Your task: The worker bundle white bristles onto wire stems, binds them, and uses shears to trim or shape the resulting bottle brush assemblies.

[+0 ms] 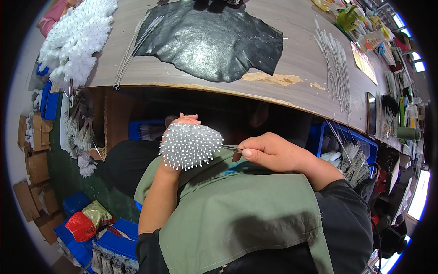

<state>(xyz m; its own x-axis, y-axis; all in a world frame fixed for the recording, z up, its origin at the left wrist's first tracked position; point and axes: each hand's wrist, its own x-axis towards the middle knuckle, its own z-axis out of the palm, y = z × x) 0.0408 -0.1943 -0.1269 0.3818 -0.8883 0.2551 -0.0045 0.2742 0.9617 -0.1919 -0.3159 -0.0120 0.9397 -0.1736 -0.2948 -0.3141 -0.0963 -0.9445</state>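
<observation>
Pad [191, 145] over left hand [186, 120], right hand [270, 151] beside, tool [232, 148] between

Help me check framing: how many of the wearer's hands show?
2: the left hand, partly hidden behind the white-tipped bundle; the right hand, beside it, holding a slim metal tool.

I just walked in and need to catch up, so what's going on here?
A person is at a workbench, using both hands. The left hand is behind a rounded cluster of white-tipped strands, its grip mostly hidden. The right hand holds a thin metal tool, its far end at the cluster's right edge. The cluster is above the green apron; a black sheet lies on the workbench.
</observation>
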